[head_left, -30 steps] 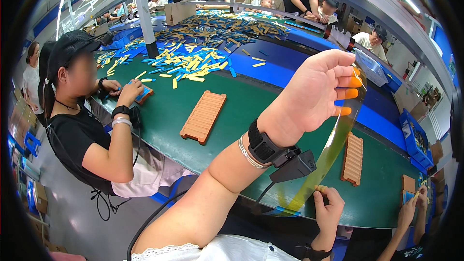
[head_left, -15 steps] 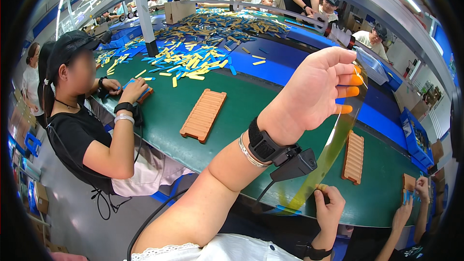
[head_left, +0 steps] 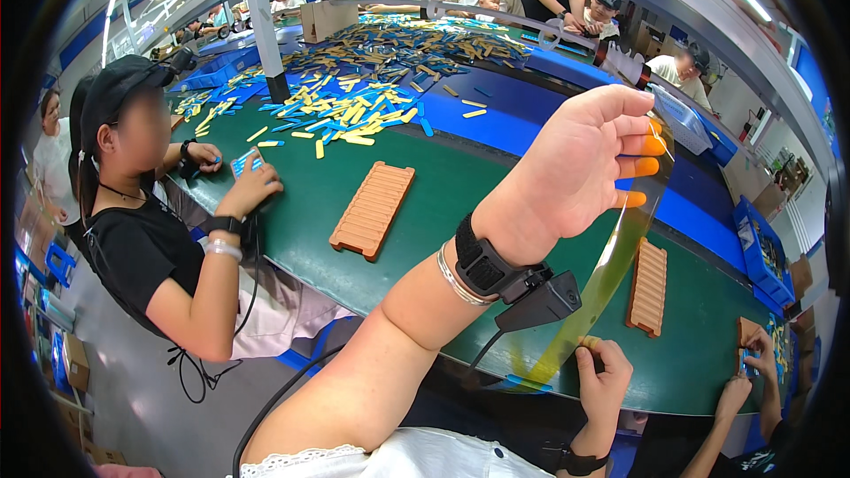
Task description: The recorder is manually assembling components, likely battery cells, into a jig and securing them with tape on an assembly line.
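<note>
Left hand (head_left: 580,168) pinches a yellow strip (head_left: 602,279) aloft above the green surface (head_left: 425,239); right hand (head_left: 602,381) apparently grips its lower end. Overstretched, the strip may snap or slip.
</note>
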{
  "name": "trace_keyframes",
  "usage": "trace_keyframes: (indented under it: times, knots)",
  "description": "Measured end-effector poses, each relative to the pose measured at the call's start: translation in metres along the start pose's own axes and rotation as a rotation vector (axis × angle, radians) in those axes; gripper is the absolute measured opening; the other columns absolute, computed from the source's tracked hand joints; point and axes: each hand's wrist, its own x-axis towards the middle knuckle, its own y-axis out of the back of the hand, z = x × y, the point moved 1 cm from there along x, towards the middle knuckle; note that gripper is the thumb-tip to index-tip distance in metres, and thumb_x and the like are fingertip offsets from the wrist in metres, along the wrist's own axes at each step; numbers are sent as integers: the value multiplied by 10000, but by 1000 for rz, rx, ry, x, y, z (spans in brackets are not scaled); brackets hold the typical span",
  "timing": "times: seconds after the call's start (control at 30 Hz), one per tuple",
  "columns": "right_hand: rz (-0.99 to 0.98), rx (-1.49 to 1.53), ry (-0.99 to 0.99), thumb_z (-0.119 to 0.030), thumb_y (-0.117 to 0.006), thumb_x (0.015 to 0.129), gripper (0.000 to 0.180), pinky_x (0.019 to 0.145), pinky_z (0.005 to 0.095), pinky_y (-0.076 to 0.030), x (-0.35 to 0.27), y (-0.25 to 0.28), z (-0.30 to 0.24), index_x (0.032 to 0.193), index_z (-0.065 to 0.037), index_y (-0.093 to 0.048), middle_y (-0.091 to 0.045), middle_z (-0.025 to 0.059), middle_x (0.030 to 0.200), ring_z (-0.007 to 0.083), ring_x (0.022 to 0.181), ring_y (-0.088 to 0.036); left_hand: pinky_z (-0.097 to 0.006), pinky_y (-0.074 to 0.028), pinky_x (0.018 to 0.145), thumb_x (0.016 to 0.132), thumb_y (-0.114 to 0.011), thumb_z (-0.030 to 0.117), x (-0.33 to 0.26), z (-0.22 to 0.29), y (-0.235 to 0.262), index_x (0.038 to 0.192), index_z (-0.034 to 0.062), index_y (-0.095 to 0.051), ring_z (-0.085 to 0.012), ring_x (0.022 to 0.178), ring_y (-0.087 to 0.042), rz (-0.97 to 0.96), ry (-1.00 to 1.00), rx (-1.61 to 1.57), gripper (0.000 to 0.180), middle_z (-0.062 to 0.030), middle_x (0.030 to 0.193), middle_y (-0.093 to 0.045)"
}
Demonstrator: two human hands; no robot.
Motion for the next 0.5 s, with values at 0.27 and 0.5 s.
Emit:
trace_keyframes:
  times: [0.27,0.5]
  knots:
    - [7,7,8,-87,-737,829,140,634,325,-467,1,0,0,894,28,-688,-669,117,778,226,667,-583,-388,-464,876,899,-577,416,1,-1,0,1042,58,-650,-218,972,-606,8,3,0,392,-70,1045,-662]
    - [7,8,3,-71,-740,821,138,638,326,-469,0,0,4,898,30,-688,-674,118,785,228,670,-584,-384,-466,872,897,-580,416,1,-2,-2,1043,58,-649,-219,970,-605,23,6,4,392,-71,1048,-661]
